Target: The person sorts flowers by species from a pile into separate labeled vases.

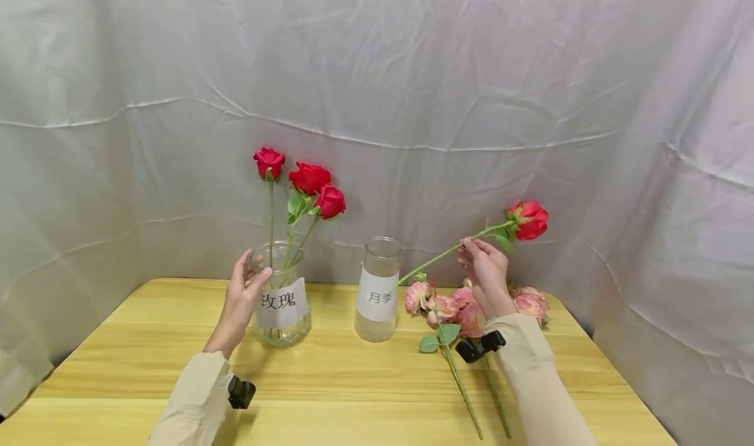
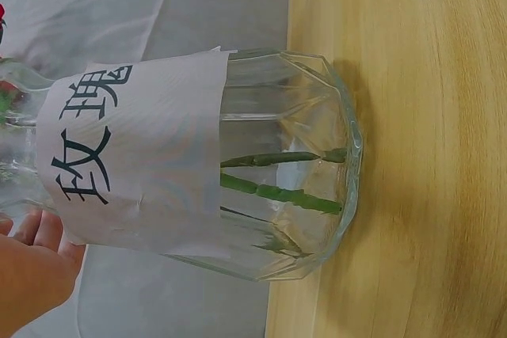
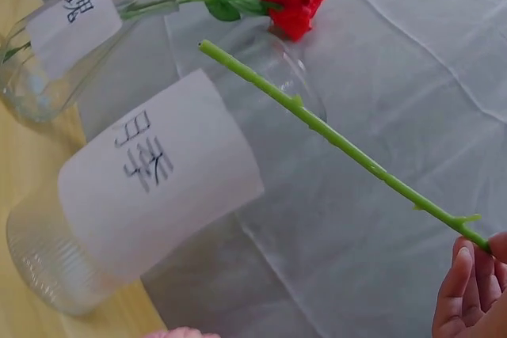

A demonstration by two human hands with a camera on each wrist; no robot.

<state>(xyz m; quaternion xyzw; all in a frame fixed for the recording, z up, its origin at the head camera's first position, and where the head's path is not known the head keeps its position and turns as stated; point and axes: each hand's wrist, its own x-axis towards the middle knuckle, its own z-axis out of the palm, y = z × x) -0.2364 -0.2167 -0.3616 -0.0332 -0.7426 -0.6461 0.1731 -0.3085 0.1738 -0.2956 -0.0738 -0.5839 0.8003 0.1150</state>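
In the head view my right hand (image 1: 487,272) pinches the green stem of a red rose (image 1: 532,221). Its bloom points up and right, and the stem slants down left, overlapping the edge of the narrow glass vase (image 1: 377,331) labelled 月季. The right wrist view has the bare stem end (image 3: 261,83) in front of that vase, outside it. At the left, my left hand (image 1: 238,305) holds the neck of a wider glass vase (image 1: 283,336) labelled 玫瑰, thumb in front, fingers at its side. Three red roses (image 1: 309,178) stand in this vase, stem ends near its bottom.
Several pink flowers (image 1: 443,307) lie on the wooden table (image 1: 330,393) at the right, below my right forearm, with green stems (image 1: 459,380) toward the front. A grey curtain (image 1: 377,73) hangs behind the table and along both sides.
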